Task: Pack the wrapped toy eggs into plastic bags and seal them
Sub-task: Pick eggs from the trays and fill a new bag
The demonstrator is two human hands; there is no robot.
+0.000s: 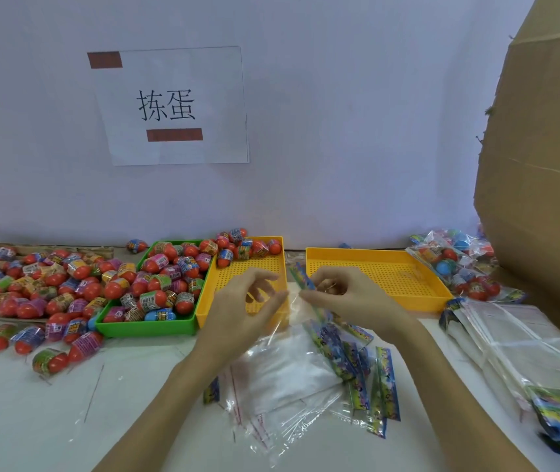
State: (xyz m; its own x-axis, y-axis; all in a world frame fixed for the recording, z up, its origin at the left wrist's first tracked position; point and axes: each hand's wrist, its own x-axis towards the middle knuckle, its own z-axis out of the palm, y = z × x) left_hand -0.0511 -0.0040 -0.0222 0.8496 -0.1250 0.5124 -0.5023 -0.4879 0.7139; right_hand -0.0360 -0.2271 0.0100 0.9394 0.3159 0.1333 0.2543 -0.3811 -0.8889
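Observation:
Both my hands hold one clear plastic bag (300,310) up above the table, its colourful printed header at the top. My right hand (343,294) pinches the header edge. My left hand (248,301) has its thumb and fingers curled at the bag's open mouth. Wrapped toy eggs (156,284) fill a green tray (145,327), and more wrapped eggs (33,284) lie loose to the left. A few eggs sit at the far end of a yellow tray (210,294). Several empty bags (306,376) lie spread under my hands.
A second yellow tray (381,270) sits at right. Filled bags of eggs (455,264) lie beyond it. A stack of flat bags (524,356) lies at right front. A cardboard box (544,148) rises at right. A paper sign (169,107) hangs on the white wall.

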